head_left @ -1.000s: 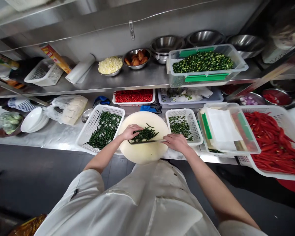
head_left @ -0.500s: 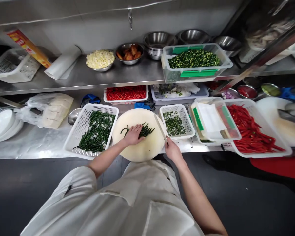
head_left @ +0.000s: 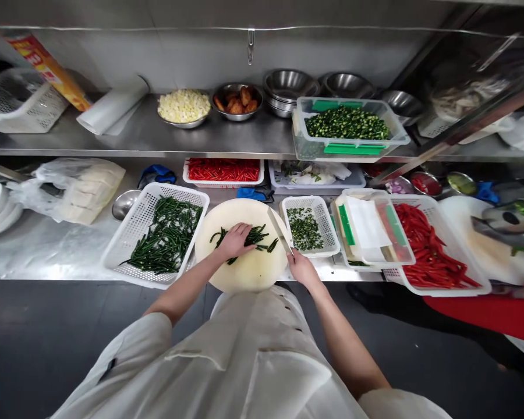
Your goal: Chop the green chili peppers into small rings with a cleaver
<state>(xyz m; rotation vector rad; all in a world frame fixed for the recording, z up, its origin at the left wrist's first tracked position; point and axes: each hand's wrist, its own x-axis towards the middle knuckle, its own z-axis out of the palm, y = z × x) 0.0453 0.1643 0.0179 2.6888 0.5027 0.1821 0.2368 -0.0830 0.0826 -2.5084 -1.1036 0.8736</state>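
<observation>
A bunch of long green chillies (head_left: 257, 235) lies on a round, pale cutting board (head_left: 244, 278). My left hand (head_left: 234, 242) rests over the bunch, its fingers curved down on the chillies and the thumb apart; part of the bunch is hidden beneath it. A few pieces lie loose just to the right. In my right hand (head_left: 302, 269) is a knife (head_left: 279, 230), gripped by its handle at the board's right edge. Its blade slants up and left over the board, apart from the chillies.
A white basket of whole green chillies (head_left: 109, 256) stands left of the board. To the right are a smaller basket of chopped green pieces (head_left: 332, 235), a lidded clear box (head_left: 378, 233) and a basket of red chillies (head_left: 445, 250). Above runs a steel shelf (head_left: 126, 144) with bowls.
The fingers of my left hand have drawn in from flat to more curved. Some chilli pieces now lie apart on the right. The knife stays near the board's right edge; the view has shifted.
</observation>
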